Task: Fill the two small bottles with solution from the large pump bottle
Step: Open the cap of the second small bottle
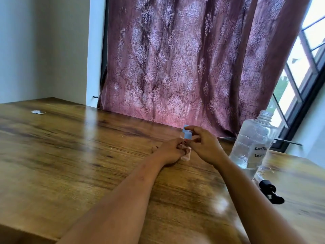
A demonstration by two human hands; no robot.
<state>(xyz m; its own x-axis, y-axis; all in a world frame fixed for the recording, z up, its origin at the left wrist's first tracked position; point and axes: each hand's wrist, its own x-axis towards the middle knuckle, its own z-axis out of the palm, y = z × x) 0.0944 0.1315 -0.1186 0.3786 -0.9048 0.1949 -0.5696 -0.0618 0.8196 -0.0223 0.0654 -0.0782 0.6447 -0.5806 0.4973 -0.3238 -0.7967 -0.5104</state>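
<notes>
Bare worktop point(70, 155) stretches wide at left; at right, the uncapped large bottle point(253, 138) and loose black pump point(267, 185) block passage.

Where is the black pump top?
The black pump top lies on the wooden table at the lower right of the head view, just in front of the open large bottle.
</notes>
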